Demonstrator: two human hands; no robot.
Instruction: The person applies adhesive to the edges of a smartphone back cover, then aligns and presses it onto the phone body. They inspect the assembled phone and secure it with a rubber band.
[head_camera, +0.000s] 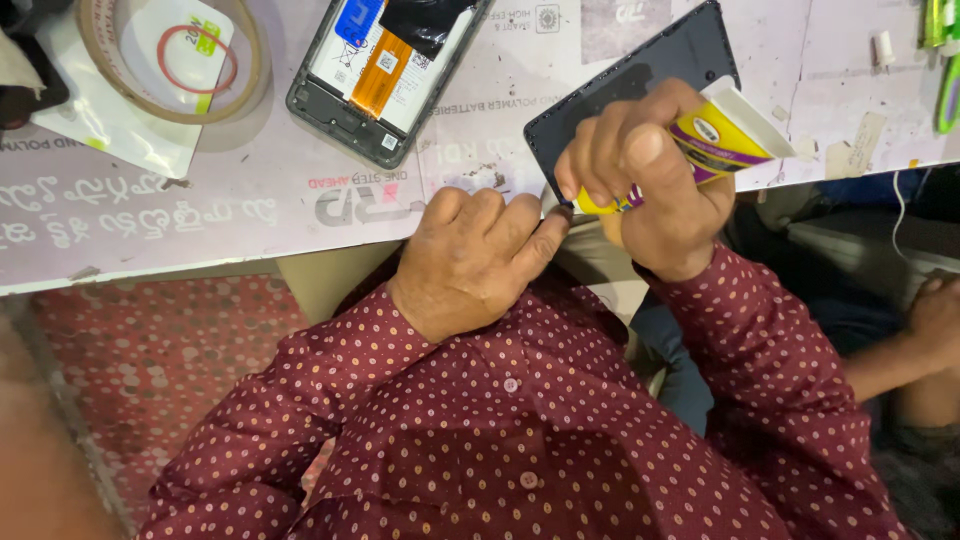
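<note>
Back cover (640, 75), dark and flat, lies at the near edge of the worktop (250, 200), tilted on the diagonal, its lower corner at the person's hands. Right hand (650, 175) has its fingers closed round a yellow and purple glue tube (715, 140), nozzle pointed down-left onto the cover's lower edge. Left hand (480, 255) rests on the worktop edge, fingers curled, forefinger stretched out and touching the cover's corner just beside the nozzle; it steadies rather than grips.

Opened phone body (385, 70) sits well apart, up and left of the cover, battery and orange flex cable showing, black tape piece across its top. So the phone is already apart and the cover is off.

Judgement: gluing looks to be at an early stage. Nozzle is at one corner only; no bead can be made out along the other edges, though the dark surface makes that hard to tell. Left to do, as it appears: the rest of the rim, then seating the cover on the body.

Tape roll (170, 60) lies on a white pouch at far left, untouched.
</note>
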